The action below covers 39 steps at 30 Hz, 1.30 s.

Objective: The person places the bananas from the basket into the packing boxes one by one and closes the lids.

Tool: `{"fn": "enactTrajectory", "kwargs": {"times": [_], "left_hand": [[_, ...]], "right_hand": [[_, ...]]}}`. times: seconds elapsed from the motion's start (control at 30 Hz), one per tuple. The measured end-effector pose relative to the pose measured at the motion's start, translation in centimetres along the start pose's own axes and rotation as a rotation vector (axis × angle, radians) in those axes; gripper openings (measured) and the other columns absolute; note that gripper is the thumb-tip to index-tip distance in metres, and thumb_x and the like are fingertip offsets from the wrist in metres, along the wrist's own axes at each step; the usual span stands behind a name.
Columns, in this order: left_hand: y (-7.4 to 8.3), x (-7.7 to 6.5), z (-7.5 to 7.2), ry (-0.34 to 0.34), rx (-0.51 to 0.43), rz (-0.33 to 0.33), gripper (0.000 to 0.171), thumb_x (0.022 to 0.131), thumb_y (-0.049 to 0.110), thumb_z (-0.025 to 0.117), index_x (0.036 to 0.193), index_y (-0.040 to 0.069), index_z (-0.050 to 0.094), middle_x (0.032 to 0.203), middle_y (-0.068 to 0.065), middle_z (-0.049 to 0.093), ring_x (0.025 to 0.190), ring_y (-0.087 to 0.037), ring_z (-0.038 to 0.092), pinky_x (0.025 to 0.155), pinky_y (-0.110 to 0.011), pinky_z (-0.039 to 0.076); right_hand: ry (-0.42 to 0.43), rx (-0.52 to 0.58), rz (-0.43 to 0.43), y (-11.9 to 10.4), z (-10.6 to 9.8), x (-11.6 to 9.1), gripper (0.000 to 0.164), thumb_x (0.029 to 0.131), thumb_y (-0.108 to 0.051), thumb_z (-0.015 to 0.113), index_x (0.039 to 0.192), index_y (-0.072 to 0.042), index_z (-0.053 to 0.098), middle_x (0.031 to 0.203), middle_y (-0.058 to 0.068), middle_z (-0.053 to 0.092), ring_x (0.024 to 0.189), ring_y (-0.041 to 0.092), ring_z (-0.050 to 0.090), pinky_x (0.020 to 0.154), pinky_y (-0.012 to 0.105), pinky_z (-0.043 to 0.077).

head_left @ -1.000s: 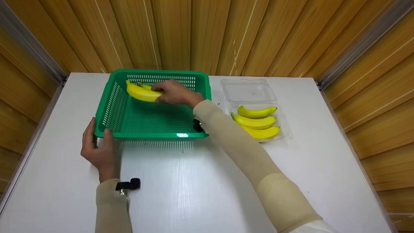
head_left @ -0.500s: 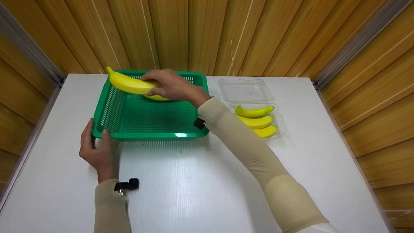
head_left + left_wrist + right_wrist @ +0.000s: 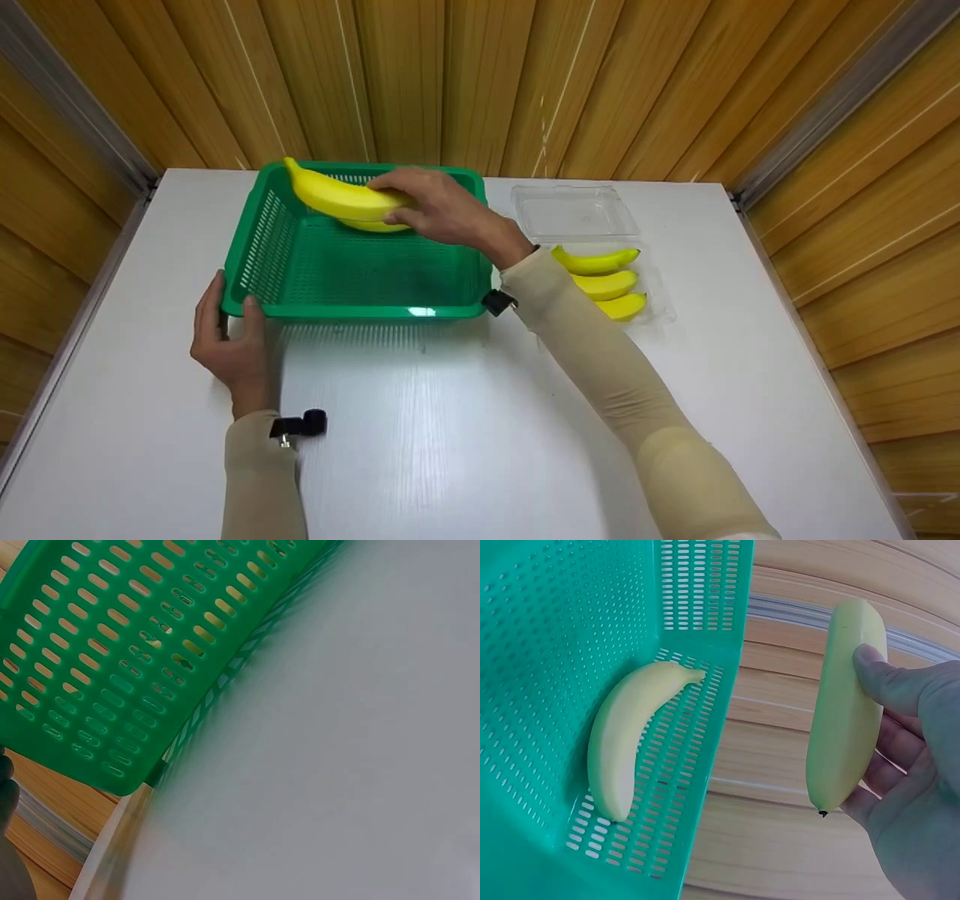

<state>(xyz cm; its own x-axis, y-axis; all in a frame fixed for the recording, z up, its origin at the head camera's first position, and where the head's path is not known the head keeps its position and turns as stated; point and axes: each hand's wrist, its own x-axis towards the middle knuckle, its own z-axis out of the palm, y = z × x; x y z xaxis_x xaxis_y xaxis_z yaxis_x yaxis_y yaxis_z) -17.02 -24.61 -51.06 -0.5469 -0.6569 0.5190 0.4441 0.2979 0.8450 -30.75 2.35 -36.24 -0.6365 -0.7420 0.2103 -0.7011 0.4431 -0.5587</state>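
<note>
Over the green basket (image 3: 341, 311), my right hand (image 3: 442, 204) holds a yellow banana (image 3: 322, 191) between thumb and fingers. In the right wrist view, the held banana (image 3: 845, 709) is up beyond the rim, its dark tip downward. A second banana (image 3: 622, 735) lies inside the basket against the slotted far wall. In the head view, that second banana (image 3: 375, 225) is partly hidden under the held one. My left hand (image 3: 232, 360) touches the basket's near left corner, fingers along the left side and thumb at the front. The left wrist view mostly shows the slotted basket wall (image 3: 112, 690).
Right of the basket is a clear plastic clamshell box (image 3: 574, 212) with its lid folded back. Three bananas (image 3: 606, 285) lie side by side in its near half, partly covered by the right sleeve (image 3: 600, 360). Wood-look panels (image 3: 480, 82) enclose the white table (image 3: 390, 435).
My right hand has lifted the banana from inside the basket to above its rim, then shifted rightward with it. The second banana shows more below. My left hand has stayed at the corner.
</note>
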Motion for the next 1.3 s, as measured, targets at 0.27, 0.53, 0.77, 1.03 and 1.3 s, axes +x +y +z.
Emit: {"fn": "enactTrajectory", "kwargs": {"times": [0.27,0.53,0.77,1.03,1.3], "left_hand": [[-0.2,0.1,0.1,0.002,0.000,-0.026,0.045,0.094,-0.002,0.068,0.139,-0.007,0.066,0.140,-0.018,0.066,0.133,-0.022,0.062,0.114,-0.034,0.047],[-0.5,0.2,0.1,0.004,0.003,-0.083,0.046,0.096,-0.001,0.068,0.142,-0.002,0.066,0.142,-0.013,0.066,0.135,-0.021,0.060,0.115,-0.034,0.046],[-0.4,0.0,-0.1,0.014,0.009,-0.097,0.046,0.096,-0.002,0.068,0.142,-0.002,0.066,0.143,-0.012,0.066,0.136,-0.020,0.059,0.116,-0.034,0.045],[-0.4,0.0,0.0,0.002,-0.018,-0.045,0.045,0.095,-0.003,0.068,0.140,-0.005,0.066,0.141,-0.019,0.065,0.135,-0.025,0.060,0.115,-0.035,0.046],[-0.7,-0.1,-0.1,0.008,-0.005,-0.046,0.046,0.095,0.000,0.068,0.140,-0.006,0.065,0.141,-0.017,0.066,0.134,-0.022,0.061,0.114,-0.034,0.047]], "right_hand": [[0.034,0.030,0.044,0.9,-0.2,-3.3,0.047,0.104,-0.021,0.068,0.149,-0.010,0.060,0.146,0.005,0.061,0.133,0.018,0.052,0.116,0.026,0.039],[0.085,0.034,0.031,2.3,-0.5,-6.2,0.046,0.104,-0.016,0.068,0.148,-0.007,0.060,0.144,0.007,0.062,0.126,0.020,0.056,0.114,0.030,0.044],[0.109,0.039,0.073,3.3,-0.8,-8.9,0.046,0.104,-0.016,0.067,0.149,-0.009,0.060,0.146,0.006,0.061,0.128,0.022,0.055,0.116,0.034,0.044],[0.197,0.044,0.101,4.9,-1.0,-12.5,0.045,0.101,-0.009,0.071,0.145,-0.009,0.063,0.142,0.006,0.064,0.129,0.022,0.057,0.114,0.038,0.046],[0.222,0.054,0.154,5.8,-0.8,-15.5,0.044,0.101,-0.010,0.071,0.145,-0.013,0.064,0.139,0.003,0.064,0.125,0.021,0.057,0.113,0.043,0.048]]}}
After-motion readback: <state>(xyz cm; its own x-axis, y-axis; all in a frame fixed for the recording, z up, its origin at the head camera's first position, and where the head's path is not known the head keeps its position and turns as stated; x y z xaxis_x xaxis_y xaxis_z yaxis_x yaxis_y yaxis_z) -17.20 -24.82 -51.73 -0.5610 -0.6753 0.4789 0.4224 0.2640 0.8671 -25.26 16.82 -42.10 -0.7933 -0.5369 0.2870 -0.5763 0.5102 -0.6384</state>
